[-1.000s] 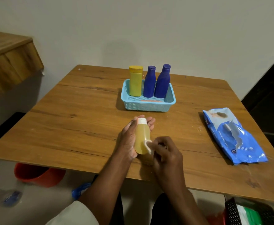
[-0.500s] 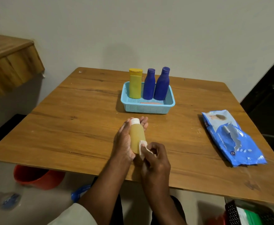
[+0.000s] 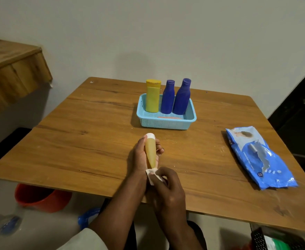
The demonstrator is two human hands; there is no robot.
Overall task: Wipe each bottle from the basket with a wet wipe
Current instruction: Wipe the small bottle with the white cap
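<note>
My left hand (image 3: pixel 139 156) grips a small amber bottle (image 3: pixel 150 152) with a white cap, held over the wooden table (image 3: pixel 94 141) with the cap pointing away from me. My right hand (image 3: pixel 168 188) pinches a white wet wipe (image 3: pixel 152 175) against the bottle's near end. Behind them a light blue basket (image 3: pixel 166 121) holds a yellow bottle (image 3: pixel 153 96) and two dark blue bottles (image 3: pixel 168 97) (image 3: pixel 182 97), all upright.
A blue pack of wet wipes (image 3: pixel 260 157) lies at the right side of the table. A wooden ledge (image 3: pixel 12 73) juts out at the left. Under the table stand a red bucket (image 3: pixel 38 197) and a clear plastic bottle (image 3: pixel 1 222).
My right hand has slid the wipe down the amber bottle toward its near end. Both hands with the bottle shifted slightly left and nearer to me.
</note>
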